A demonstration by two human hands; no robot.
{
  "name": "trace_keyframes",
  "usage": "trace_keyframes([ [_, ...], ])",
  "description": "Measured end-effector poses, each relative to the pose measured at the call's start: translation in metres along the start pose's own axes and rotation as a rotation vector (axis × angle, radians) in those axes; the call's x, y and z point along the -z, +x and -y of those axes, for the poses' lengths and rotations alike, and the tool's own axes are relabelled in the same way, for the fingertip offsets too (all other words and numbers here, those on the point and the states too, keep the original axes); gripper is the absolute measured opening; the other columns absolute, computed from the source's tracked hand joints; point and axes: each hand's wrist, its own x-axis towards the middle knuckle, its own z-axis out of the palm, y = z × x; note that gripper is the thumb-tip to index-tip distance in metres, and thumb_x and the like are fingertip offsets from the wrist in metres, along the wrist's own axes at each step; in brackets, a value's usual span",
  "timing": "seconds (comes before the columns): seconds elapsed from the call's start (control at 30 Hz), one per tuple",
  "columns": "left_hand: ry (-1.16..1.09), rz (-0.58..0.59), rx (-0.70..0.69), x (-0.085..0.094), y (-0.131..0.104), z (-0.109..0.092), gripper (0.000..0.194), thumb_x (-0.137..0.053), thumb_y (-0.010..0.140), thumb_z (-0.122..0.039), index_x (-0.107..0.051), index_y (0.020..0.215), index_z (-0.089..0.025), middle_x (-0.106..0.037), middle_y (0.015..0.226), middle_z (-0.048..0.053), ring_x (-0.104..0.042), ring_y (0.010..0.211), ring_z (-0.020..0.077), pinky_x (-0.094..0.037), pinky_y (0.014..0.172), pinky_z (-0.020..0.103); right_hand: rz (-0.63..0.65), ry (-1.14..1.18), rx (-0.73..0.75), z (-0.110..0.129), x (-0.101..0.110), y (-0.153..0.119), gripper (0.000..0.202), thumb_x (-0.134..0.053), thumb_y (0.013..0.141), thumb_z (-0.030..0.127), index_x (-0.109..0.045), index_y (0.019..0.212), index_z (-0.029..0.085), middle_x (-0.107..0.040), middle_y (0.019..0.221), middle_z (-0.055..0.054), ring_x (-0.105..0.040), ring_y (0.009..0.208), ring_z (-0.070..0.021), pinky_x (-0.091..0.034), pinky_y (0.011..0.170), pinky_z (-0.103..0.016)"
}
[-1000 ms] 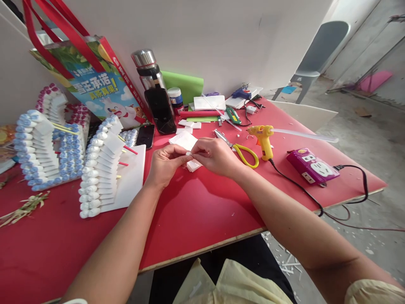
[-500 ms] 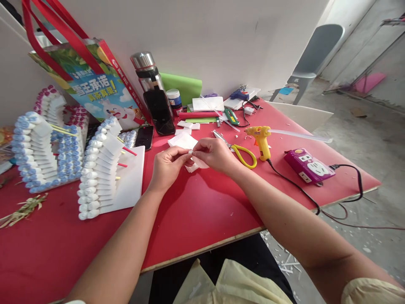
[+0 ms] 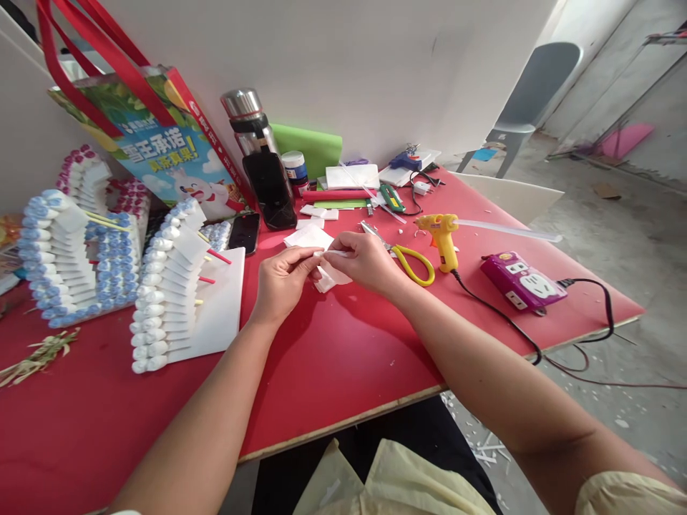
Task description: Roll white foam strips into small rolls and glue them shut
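Note:
Above the red table [image 3: 343, 357], my left hand [image 3: 284, 282] pinches one end of a thin white paper piece [image 3: 333, 254]. My right hand [image 3: 365, 263] grips its other end, thumb against fingers, so both sets of fingertips nearly meet. The piece looks narrow, perhaps rolled or folded; the fingers cover much of it. Under the hands lie white paper sheets [image 3: 325, 283], partly hidden. To the left stands a white craft piece [image 3: 179, 279] with rolled white ends and colored sticks on a white board. Scissors with yellow handles [image 3: 413, 266] lie beside my right hand.
A yellow glue gun [image 3: 444, 243] and a purple power strip [image 3: 523, 280] with cables sit at right. A phone [image 3: 268, 189] leans against a steel flask [image 3: 242, 107] at the back. Blue-and-white craft work [image 3: 54, 250] and a shopping bag [image 3: 177, 150] occupy the left.
My right fingers have shifted slightly, and more of the white paper piece shows between the fingertips. Both hands remain in nearly the same place.

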Motion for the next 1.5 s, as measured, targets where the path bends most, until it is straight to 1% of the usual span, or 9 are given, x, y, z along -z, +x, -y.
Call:
trace_keyframes([
  [0.33, -0.082, -0.051, 0.017, -0.002, -0.001, -0.002, 0.017, -0.075, 0.08, -0.031, -0.078, 0.088, -0.016, -0.068, 0.071, 0.002, -0.062, 0.058, 0.0126, -0.056, 0.062, 0.026, -0.082, -0.064, 0.262, 0.001, -0.007, -0.007, 0.017, -0.058, 0.089, 0.028, -0.065, 0.078, 0.017, -0.063, 0.077, -0.002, -0.053, 0.068, -0.0124, -0.036, 0.063, -0.024],
  [0.5, -0.109, -0.021, 0.045, -0.001, 0.0, 0.001, 0.02, -0.074, 0.081, -0.034, -0.076, 0.089, -0.016, -0.069, 0.073, 0.003, -0.065, 0.061, 0.0142, -0.058, 0.062, 0.027, -0.087, -0.042, 0.171, -0.001, -0.008, -0.004, 0.016, -0.061, 0.086, 0.028, -0.067, 0.076, 0.016, -0.064, 0.072, -0.002, -0.053, 0.067, -0.0128, -0.037, 0.062, -0.024],
  [0.7, -0.082, -0.058, 0.06, -0.003, 0.001, 0.0, 0.021, -0.073, 0.081, -0.033, -0.076, 0.09, -0.015, -0.068, 0.065, 0.002, -0.063, 0.056, 0.0135, -0.057, 0.06, 0.026, -0.082, 0.224, -0.082, 0.002, -0.011, -0.005, 0.024, -0.065, 0.082, 0.036, -0.07, 0.075, 0.014, -0.064, 0.066, -0.001, -0.054, 0.062, -0.0128, -0.037, 0.056, -0.023],
  [0.77, -0.088, -0.059, 0.064, -0.003, 0.001, 0.0, 0.021, -0.074, 0.081, -0.034, -0.076, 0.089, -0.015, -0.068, 0.064, 0.002, -0.063, 0.056, 0.0138, -0.057, 0.059, 0.027, -0.106, 0.17, -0.063, 0.003, -0.013, -0.006, 0.022, -0.065, 0.082, 0.035, -0.071, 0.075, 0.015, -0.063, 0.064, -0.001, -0.053, 0.061, -0.0124, -0.037, 0.056, -0.024],
  [0.87, -0.08, -0.044, 0.083, -0.002, 0.0, 0.0, 0.02, -0.075, 0.079, -0.033, -0.077, 0.087, -0.015, -0.068, 0.063, 0.002, -0.064, 0.054, 0.0144, -0.058, 0.058, 0.028, -0.13, 0.016, 0.06, 0.001, -0.013, -0.008, 0.018, -0.063, 0.084, 0.028, -0.073, 0.077, 0.016, -0.066, 0.069, -0.002, -0.055, 0.064, -0.0126, -0.038, 0.06, -0.024],
  [1.03, -0.107, 0.013, 0.135, 0.005, 0.001, -0.004, 0.022, -0.081, 0.072, -0.034, -0.076, 0.082, -0.015, -0.07, 0.062, 0.003, -0.067, 0.053, 0.0168, -0.059, 0.058, 0.03, -0.039, 0.014, 0.266, -0.004, -0.007, -0.006, 0.018, -0.059, 0.089, 0.025, -0.073, 0.082, 0.016, -0.069, 0.08, -0.003, -0.059, 0.071, -0.013, -0.042, 0.067, -0.025],
  [1.2, -0.227, 0.073, 0.132, 0.009, 0.003, -0.005, 0.027, -0.088, 0.064, -0.033, -0.073, 0.078, -0.016, -0.071, 0.066, 0.002, -0.068, 0.054, 0.0187, -0.06, 0.056, 0.032, 0.055, 0.148, 0.242, -0.003, -0.001, -0.005, 0.017, -0.061, 0.088, 0.026, -0.074, 0.086, 0.016, -0.07, 0.082, -0.003, -0.061, 0.074, -0.0137, -0.045, 0.068, -0.024],
  [1.37, -0.209, 0.085, 0.119, 0.009, 0.002, -0.005, 0.029, -0.084, 0.07, -0.035, -0.078, 0.091, -0.016, -0.071, 0.064, 0.002, -0.067, 0.054, 0.0174, -0.06, 0.058, 0.032, 0.063, 0.164, 0.187, 0.0, 0.0, -0.006, 0.019, -0.062, 0.088, 0.029, -0.075, 0.087, 0.015, -0.07, 0.08, -0.002, -0.06, 0.072, -0.0134, -0.043, 0.066, -0.024],
  [1.5, -0.162, 0.05, 0.116, 0.008, 0.002, -0.003, 0.027, -0.082, 0.073, -0.036, -0.078, 0.092, -0.016, -0.07, 0.068, 0.002, -0.065, 0.058, 0.0153, -0.058, 0.063, 0.03, 0.054, 0.096, 0.163, 0.0, -0.002, -0.004, 0.022, -0.061, 0.089, 0.032, -0.075, 0.086, 0.015, -0.071, 0.077, -0.003, -0.059, 0.071, -0.0133, -0.04, 0.065, -0.024],
])
